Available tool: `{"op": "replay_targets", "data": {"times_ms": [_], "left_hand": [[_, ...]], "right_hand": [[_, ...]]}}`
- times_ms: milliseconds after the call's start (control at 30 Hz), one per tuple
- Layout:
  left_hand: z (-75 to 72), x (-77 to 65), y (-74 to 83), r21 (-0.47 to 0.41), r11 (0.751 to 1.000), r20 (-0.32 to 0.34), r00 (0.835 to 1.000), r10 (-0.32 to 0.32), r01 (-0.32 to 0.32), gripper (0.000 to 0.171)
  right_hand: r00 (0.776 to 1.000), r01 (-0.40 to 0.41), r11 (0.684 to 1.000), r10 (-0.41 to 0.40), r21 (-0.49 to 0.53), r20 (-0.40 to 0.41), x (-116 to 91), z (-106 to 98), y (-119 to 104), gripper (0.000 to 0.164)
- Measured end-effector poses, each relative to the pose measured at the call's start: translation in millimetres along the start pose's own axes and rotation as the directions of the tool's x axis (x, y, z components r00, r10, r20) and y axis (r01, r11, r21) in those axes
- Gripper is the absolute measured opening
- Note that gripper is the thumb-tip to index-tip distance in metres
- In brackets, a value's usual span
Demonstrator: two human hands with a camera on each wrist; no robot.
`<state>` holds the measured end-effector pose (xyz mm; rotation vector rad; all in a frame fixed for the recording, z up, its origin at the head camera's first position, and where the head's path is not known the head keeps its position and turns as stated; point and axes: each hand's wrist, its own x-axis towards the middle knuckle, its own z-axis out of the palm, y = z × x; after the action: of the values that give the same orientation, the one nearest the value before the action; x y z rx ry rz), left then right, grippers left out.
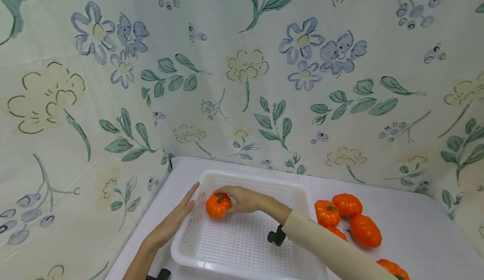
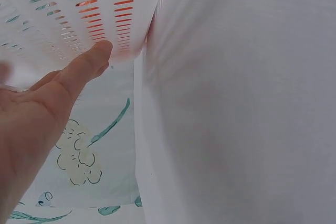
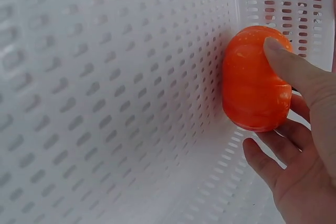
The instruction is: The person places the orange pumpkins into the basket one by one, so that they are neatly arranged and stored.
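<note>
In the head view a white perforated plastic basket (image 1: 234, 238) stands on the table. My right hand (image 1: 245, 200) reaches into its far left part and holds a small orange pumpkin (image 1: 218, 207) with a green stem. The right wrist view has the thumb pressed on the pumpkin (image 3: 254, 80) and the other fingers round its far side, close to the basket floor. Along the outside of the basket's left wall lies my left hand (image 1: 174, 221), its fingers straight. In the left wrist view a fingertip of the left hand (image 2: 58, 93) touches that slotted wall.
Several more orange pumpkins (image 1: 365, 231) lie on the white tablecloth (image 1: 416, 229) to the right of the basket, one near the front edge (image 1: 393, 268). A floral curtain (image 1: 242, 103) hangs behind the table and along its left side.
</note>
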<state>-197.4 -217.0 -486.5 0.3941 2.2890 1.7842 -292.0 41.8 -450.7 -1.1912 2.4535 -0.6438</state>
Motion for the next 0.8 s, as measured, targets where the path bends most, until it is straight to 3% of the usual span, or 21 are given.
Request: {"op": "replay_targets", "data": {"times_ms": [400, 600, 800], "left_hand": [[2.8, -0.2, -1.0, 0.001, 1.0, -0.005, 1.0, -0.006, 0.006, 0.056], [2.7, 1.6, -1.7, -0.007, 1.0, 0.004, 1.0, 0.004, -0.004, 0.056], [0.1, 0.7, -1.3, 0.005, 1.0, 0.006, 1.0, 0.003, -0.003, 0.056]], "right_hand": [[1.0, -0.022, 0.998, 0.023, -0.055, 0.015, -2, -1, -1, 0.078], [1.0, -0.03, 0.999, 0.03, -0.026, -0.01, -14, -22, -7, 0.082], [0.997, -0.025, 0.999, 0.027, 0.028, -0.07, -46, -51, -13, 0.081]]}}
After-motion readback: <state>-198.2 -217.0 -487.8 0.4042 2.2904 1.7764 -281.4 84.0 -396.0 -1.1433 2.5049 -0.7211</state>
